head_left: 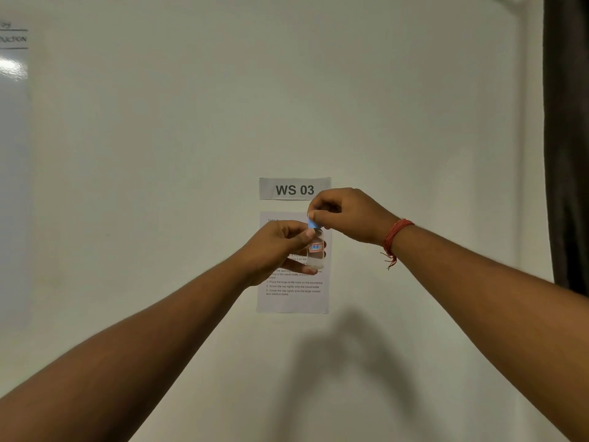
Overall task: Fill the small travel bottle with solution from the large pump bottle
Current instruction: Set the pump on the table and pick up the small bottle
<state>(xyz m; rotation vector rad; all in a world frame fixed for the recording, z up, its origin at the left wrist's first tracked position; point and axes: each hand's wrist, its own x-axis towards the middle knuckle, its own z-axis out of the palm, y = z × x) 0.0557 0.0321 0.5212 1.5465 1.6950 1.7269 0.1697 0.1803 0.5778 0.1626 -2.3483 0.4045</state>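
A small clear travel bottle [316,252] with a red-bordered label is held upright in the air in front of a white wall. My left hand [280,250] grips its body from the left side. My right hand [347,215] pinches the blue cap [312,223] at the bottle's top between thumb and fingers. The cap sits at or just above the neck; I cannot tell whether it is screwed on. Clear liquid seems to fill the lower part of the bottle. The large pump bottle is not in view.
On the wall behind the hands hangs a "WS 03" sign [294,189] above a printed instruction sheet [291,291]. A dark curtain [567,138] runs down the right edge. A glossy board [12,90] is at the far left. No countertop is visible.
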